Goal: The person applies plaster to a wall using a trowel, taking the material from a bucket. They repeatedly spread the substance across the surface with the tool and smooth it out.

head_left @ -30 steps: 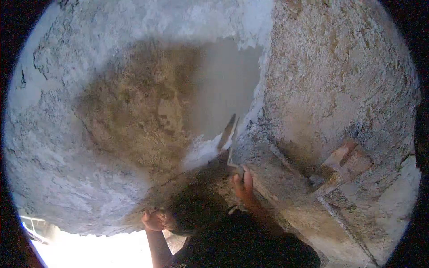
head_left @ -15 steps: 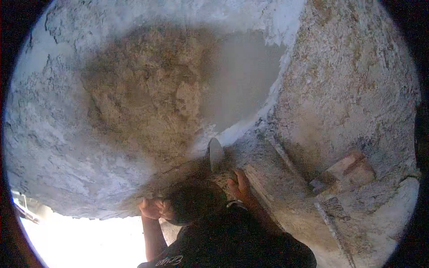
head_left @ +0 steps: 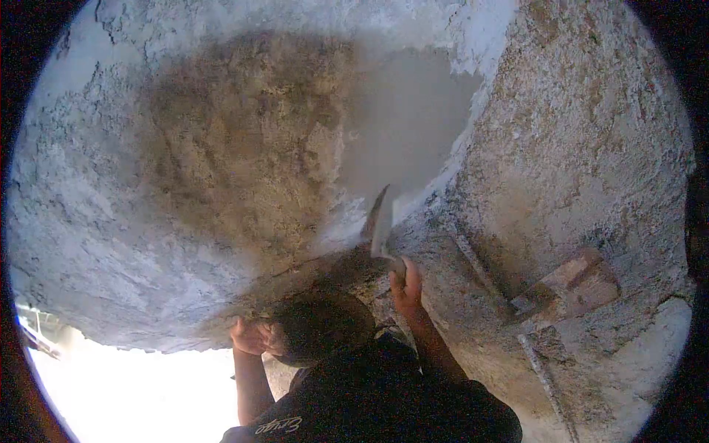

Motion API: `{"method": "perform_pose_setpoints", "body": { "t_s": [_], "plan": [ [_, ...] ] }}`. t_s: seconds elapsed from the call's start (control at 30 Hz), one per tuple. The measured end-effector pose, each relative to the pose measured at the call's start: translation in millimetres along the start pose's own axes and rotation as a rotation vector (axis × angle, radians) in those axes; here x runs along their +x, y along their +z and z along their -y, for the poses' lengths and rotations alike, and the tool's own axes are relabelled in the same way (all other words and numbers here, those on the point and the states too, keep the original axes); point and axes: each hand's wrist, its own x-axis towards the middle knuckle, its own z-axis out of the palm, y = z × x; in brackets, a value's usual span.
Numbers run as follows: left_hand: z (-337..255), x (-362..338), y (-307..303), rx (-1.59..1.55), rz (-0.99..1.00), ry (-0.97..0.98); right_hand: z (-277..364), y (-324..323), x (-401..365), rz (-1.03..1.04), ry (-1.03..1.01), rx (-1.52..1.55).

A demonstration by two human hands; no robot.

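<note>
1. My own hands are nowhere in view, so I cannot tell whether they are spread, closed or holding anything; the two hands that show belong to a co-worker in a dark shirt.
2. The co-worker's raised hand is wrapped around the handle of a trowel, fingers closed on it.
3. The trowel stands just above that hand. Its blade is tilted on edge and its tip is at the lower border of a smooth grey plaster patch (the blade is a little blurred, so I cannot say whether it touches).
4. The co-worker's other hand is low, beside the dark hair and well apart from the trowel hand. Its fingers are curled against the lower edge of the rough wall, and I cannot tell if they grip anything.
5. Between the two hands and higher up, a brown rough patch lies right beside the grey plaster.
6. A crumbly white plaster rim runs along the top of the smooth patch, far above the trowel hand.
7. On the far side of the trowel hand from the other hand, a reddish wooden block sits against the coarse surface.
8. Below the curled hand there is a bright opening.
</note>
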Motion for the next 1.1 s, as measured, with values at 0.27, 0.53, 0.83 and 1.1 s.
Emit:
{"method": "perform_pose_setpoints", "body": {
  "t_s": [0.27,0.53,0.83,1.1],
  "plan": [
    [3,-7,-8,-0.200,0.008,0.088,-30,18,-49,0.298,0.111,0.076],
    [5,-9,-13,-0.312,0.061,0.067,-2,9,-40,0.230,0.413,0.392],
    [1,-1,-8,-0.075,0.130,0.059,25,-1,-9,0.312,0.229,0.049],
    [6,-8,-13,-0.312,0.041,0.063,21,-4,-66,0.261,0.506,0.918]
  ]
}}
